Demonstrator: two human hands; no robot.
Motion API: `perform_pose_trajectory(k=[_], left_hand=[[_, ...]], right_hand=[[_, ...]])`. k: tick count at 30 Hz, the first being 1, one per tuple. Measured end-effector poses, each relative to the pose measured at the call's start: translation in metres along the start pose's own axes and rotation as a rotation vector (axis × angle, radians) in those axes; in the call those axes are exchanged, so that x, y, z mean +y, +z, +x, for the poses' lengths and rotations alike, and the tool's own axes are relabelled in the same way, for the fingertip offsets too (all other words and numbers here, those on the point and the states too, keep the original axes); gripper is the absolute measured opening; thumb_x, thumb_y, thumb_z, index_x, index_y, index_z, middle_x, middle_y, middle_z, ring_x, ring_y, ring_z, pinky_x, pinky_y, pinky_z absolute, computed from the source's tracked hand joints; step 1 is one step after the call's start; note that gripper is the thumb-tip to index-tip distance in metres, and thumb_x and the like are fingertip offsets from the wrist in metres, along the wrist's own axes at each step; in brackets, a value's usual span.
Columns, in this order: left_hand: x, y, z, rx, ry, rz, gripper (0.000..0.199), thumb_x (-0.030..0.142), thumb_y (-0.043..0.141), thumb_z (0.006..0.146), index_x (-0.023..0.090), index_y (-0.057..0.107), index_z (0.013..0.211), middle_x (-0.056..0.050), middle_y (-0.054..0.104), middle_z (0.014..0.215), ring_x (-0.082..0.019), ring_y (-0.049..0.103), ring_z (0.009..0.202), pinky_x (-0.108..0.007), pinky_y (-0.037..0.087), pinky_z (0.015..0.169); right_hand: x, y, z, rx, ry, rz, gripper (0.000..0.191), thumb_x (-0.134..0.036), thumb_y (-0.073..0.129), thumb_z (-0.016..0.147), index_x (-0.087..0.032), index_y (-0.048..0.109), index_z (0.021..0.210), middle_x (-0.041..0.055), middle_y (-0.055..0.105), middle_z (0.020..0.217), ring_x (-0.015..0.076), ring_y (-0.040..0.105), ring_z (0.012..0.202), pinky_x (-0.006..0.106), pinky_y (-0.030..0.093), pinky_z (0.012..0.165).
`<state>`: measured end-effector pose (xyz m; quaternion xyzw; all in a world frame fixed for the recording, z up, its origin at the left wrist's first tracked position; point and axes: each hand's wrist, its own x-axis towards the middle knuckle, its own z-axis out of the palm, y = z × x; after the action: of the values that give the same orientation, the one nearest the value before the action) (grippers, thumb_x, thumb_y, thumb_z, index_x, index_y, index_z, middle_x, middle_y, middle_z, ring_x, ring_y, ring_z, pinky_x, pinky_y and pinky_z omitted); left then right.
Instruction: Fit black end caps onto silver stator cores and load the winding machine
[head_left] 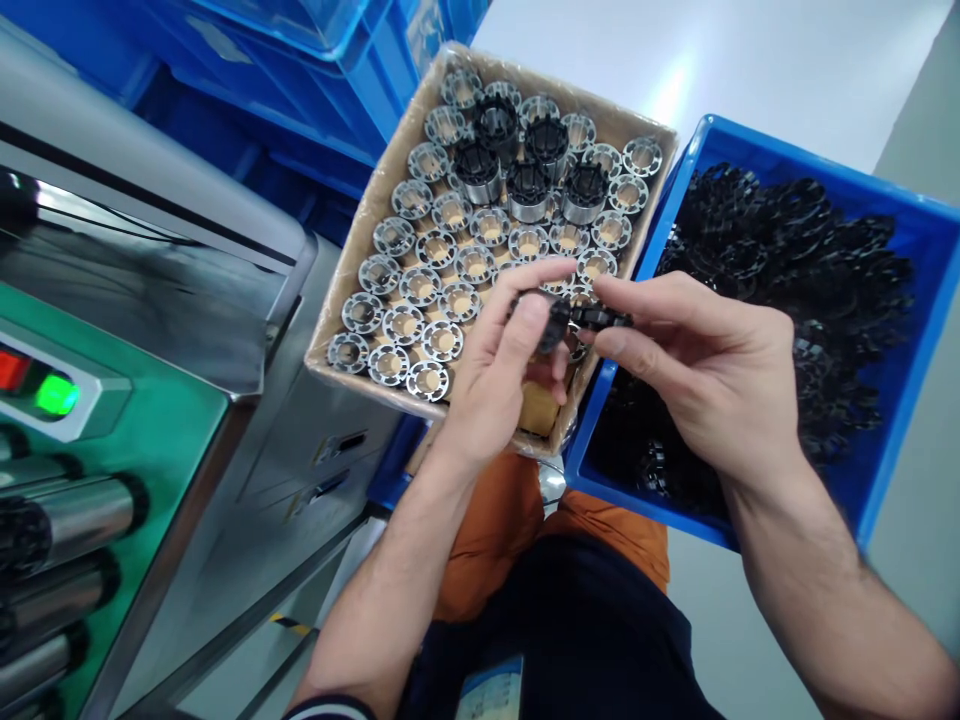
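Right hand [705, 370] pinches a black ring [600, 317] just beside the dark round piece [553, 323] gripped in the left hand [495, 375], both over a cardboard box [615, 122] of metal tubes [427, 380], toward its near right corner.

This looks like a factory workshop; at nine o'clock stands a machine with a green panel [161, 440], a lit green button [57, 395] beside a red one [11, 371], and a row of metal cylinders [86, 512] with black ends; at twelve o'clock a carton [352, 215] holds many slotted metal rings [394, 237] in rows; at three o'clock a blue bin [911, 350] is heaped with black parts [795, 250]; more blue crates [315, 95] sit toward eleven o'clock; yellow-and-black tape [290, 625] marks the floor area near seven o'clock.
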<state>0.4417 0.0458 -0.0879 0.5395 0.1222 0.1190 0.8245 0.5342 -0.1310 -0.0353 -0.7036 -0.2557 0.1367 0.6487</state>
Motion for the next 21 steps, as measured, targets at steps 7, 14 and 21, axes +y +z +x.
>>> perform_pose_trajectory(k=[7, 14, 21], left_hand=[[-0.003, 0.002, -0.007, -0.015, -0.041, -0.098, 0.049, 0.082, 0.062, 0.126, 0.036, 0.075, 0.138, -0.003, 0.065, 0.101, -0.018, 0.065, 0.072, -0.032, 0.070, 0.058], [0.005, 0.000, -0.012, -0.088, -0.100, -0.030, 0.050, 0.080, 0.067, 0.124, 0.036, 0.074, 0.146, -0.005, 0.073, 0.113, -0.018, 0.067, 0.074, -0.034, 0.072, 0.064], [0.008, 0.001, -0.012, -0.068, -0.101, -0.005, 0.048, 0.078, 0.067, 0.125, 0.034, 0.073, 0.143, -0.005, 0.076, 0.123, -0.017, 0.067, 0.074, -0.035, 0.071, 0.066]], right_hand=[[0.007, 0.001, -0.005, -0.033, -0.001, -0.045, 0.043, -0.029, 0.104, 0.104, -0.046, 0.098, 0.142, 0.0013, 0.096, 0.143, 0.0331, 0.093, 0.128, 0.059, 0.082, 0.119], [0.007, 0.007, -0.004, -0.001, 0.053, 0.019, 0.040, -0.024, 0.114, 0.091, -0.037, 0.101, 0.126, 0.0012, 0.099, 0.127, 0.0315, 0.098, 0.113, 0.053, 0.086, 0.109], [0.005, 0.006, -0.003, -0.024, 0.001, 0.041, 0.041, -0.017, 0.114, 0.091, -0.040, 0.103, 0.124, -0.0025, 0.100, 0.121, 0.0272, 0.098, 0.110, 0.048, 0.087, 0.106]])
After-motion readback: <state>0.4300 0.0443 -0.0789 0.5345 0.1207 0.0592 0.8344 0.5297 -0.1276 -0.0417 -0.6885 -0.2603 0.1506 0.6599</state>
